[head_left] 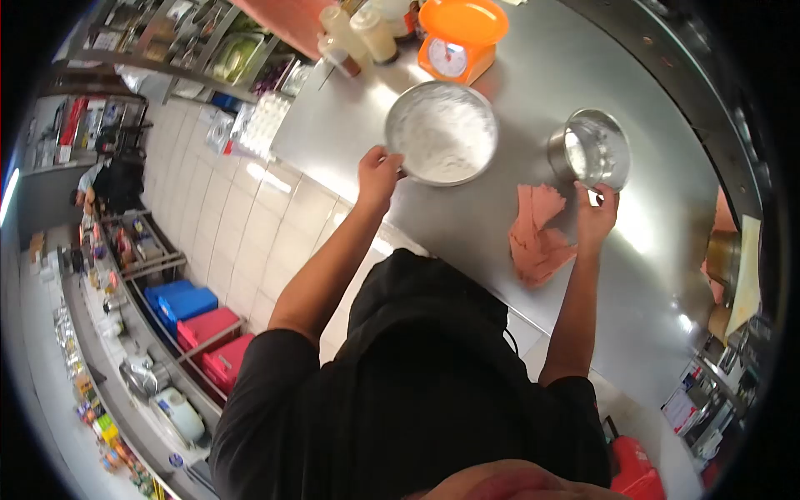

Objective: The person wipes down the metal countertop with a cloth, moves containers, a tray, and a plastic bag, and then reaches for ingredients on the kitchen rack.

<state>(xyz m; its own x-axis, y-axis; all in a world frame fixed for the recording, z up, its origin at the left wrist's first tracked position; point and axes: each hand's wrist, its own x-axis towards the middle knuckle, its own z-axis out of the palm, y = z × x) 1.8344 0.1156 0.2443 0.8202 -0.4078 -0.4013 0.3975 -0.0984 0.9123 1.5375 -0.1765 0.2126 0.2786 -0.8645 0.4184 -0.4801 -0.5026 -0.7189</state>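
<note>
Rightward, wide bowl in left hand's grip; forward, deep bowl in right hand's

Here's the shiny steel table, crumpled pink cloth near its front edge! From that cloth: orange scale at eleven o'clock, bottles and steel bowl between ten and eleven, metal pot at one!

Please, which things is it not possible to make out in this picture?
All in the head view:
- Kitchen scale reading: too small and blurred.
- Left hand fingertips: partly hidden by the mixing bowl.
- What coats the metal pot inside, if anything: confused by reflections.
- Distant person's work: too small.
</note>
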